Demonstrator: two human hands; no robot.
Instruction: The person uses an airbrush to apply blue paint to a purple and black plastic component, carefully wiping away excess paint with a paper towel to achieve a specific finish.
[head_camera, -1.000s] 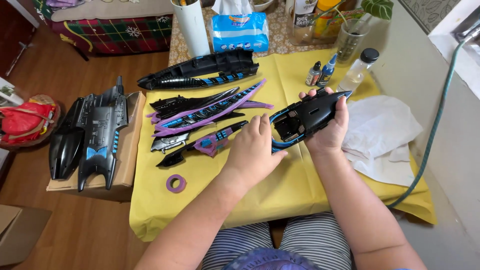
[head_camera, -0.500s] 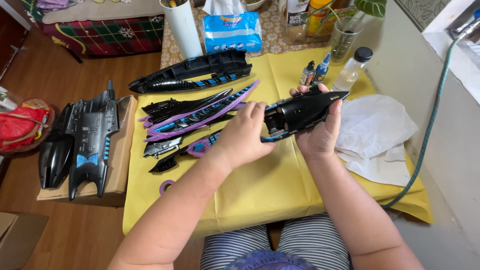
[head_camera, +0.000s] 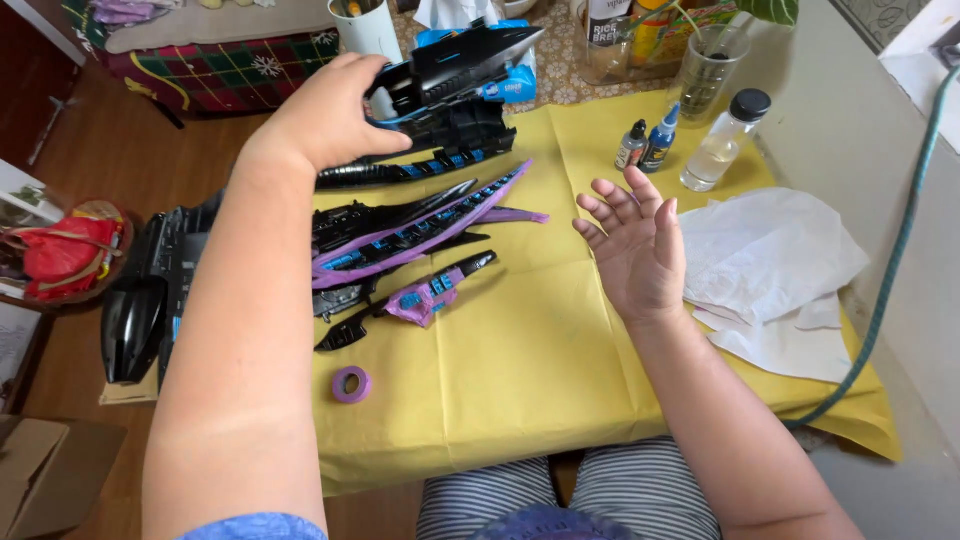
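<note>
From the head camera, looking down over the yellow paper cover (head_camera: 560, 370) on the table, the person's left hand (head_camera: 330, 115) is raised at the far side, fingers curled around a black model part with blue trim (head_camera: 455, 70). The part is lifted clear of the table and tilts up toward the right, its pointed end in front of a blue-and-white tissue pack (head_camera: 505, 85). The grip closes on the part's left end, thumb below and fingers over the top.

The right hand (head_camera: 635, 250) hovers above the yellow cover, palm up and fingers spread, holding nothing. It is well apart from the lifted part and just left of a crumpled white paper sheet (head_camera: 775, 270).

Between the two arms lie several long black pieces with purple tape and blue panels (head_camera: 410, 245), fanned out on the cover. A small purple tape roll (head_camera: 350, 384) lies flat near the front edge. Beyond the right hand stand two small dropper bottles (head_camera: 645, 145) and a clear bottle with a black cap (head_camera: 725, 140). To the left, off the table, a large black hull piece (head_camera: 140, 310) rests on a cardboard box. A green hose (head_camera: 895, 260) runs down the right side.
</note>
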